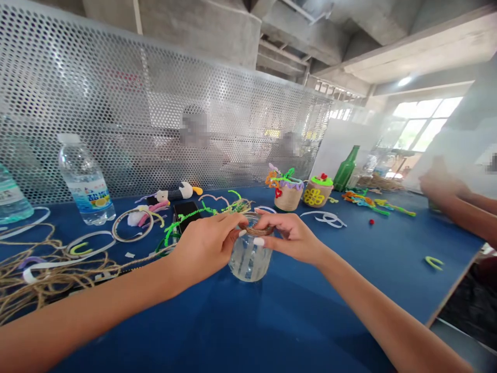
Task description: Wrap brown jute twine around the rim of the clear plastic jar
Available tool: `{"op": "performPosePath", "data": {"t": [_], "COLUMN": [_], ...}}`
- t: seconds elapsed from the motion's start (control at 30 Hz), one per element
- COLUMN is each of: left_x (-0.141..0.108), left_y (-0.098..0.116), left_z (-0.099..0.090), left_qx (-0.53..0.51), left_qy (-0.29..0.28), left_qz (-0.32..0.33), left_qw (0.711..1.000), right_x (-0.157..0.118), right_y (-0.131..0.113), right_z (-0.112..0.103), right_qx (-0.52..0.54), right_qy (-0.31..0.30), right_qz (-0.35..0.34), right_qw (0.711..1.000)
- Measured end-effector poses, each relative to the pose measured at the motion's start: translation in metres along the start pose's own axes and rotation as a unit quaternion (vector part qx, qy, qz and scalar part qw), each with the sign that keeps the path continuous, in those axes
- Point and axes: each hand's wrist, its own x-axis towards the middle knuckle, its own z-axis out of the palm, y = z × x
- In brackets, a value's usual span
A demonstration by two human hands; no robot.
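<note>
A clear glass jar (pixel 250 261) with whitish vertical strips on its side stands on the blue table in front of me. Brown twine (pixel 258 231) is wound around its neck. My left hand (pixel 212 238) pinches the twine at the left of the rim, thumb and fingers together. From the opposite side, my right hand (pixel 289 233) presses the twine at the rim between thumb and fingers. A strand of twine (pixel 149 257) runs from near my left hand toward a loose heap of twine (pixel 50 285) on the left.
A water bottle (pixel 87 181) and a tape roll (pixel 133 225) stand left. Behind the jar are green pipe cleaners (pixel 205 210) and a dark phone (pixel 185 213). Two twine-wrapped pots (pixel 289 197) and a green bottle (pixel 347 171) stand farther back. Another person's arm (pixel 458 202) reaches in from the right.
</note>
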Motion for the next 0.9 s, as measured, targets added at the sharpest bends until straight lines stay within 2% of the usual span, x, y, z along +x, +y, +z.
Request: {"op": "performPosePath", "data": {"t": [0.13, 0.23, 0.33, 0.4, 0.5, 0.57, 0.73, 0.9], "left_x": [0.007, 0.014, 0.017, 0.015, 0.011, 0.011, 0.017, 0.016], "left_y": [-0.003, -0.008, -0.009, -0.007, -0.002, -0.001, -0.004, 0.0], "left_z": [-0.003, -0.011, -0.015, -0.013, -0.009, -0.007, -0.014, -0.021], "left_qx": [-0.065, -0.133, -0.183, -0.185, -0.174, -0.181, -0.22, -0.2], "left_qy": [-0.021, -0.081, -0.128, -0.109, -0.054, -0.043, -0.122, -0.144], "left_qz": [-0.037, -0.071, -0.084, -0.09, -0.091, -0.084, -0.083, -0.093], "left_qw": [0.997, 0.985, 0.971, 0.972, 0.979, 0.979, 0.964, 0.965], "right_x": [-0.001, 0.0, 0.001, 0.001, 0.002, 0.003, 0.003, 0.002], "right_y": [-0.001, 0.001, 0.006, 0.006, -0.002, -0.009, -0.011, -0.008], "right_z": [0.009, 0.01, 0.008, 0.007, 0.009, 0.011, 0.006, -0.001], "right_qx": [0.057, 0.126, 0.143, 0.131, 0.061, 0.022, 0.078, 0.1], "right_qy": [0.071, 0.051, 0.03, 0.043, 0.059, 0.041, -0.005, -0.031], "right_qz": [0.024, 0.021, 0.043, 0.059, 0.078, 0.093, 0.113, 0.096], "right_qw": [0.996, 0.99, 0.988, 0.989, 0.993, 0.995, 0.991, 0.99]}}
